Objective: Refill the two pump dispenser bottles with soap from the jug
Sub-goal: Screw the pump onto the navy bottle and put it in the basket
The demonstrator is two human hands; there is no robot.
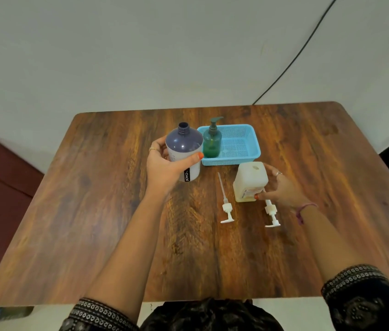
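Head view: the left hand (164, 167) wraps its fingers and thumb around the purple bottle (184, 152), which stands upright with its neck open and no pump; whether it rests on the table or is lifted cannot be told. Just right of that grip, the blue basket (250, 149) holds 1 green pump bottle (212, 142), upright in its left end with the pump on and green liquid in its lower part. The right hand (284, 187) curls around the right side of the pale jug (250, 181), cap off, with pale yellowish soap showing low inside. 2 white pumps lie flat on the wood: the left pump (225, 204) between the 2 grips, the right pump (271, 212) just under the right hand's thumb. Bare wooden table (93, 187) spreads wide to the left, right and near edge. Behind stand a plain wall and a black cable (296, 58).
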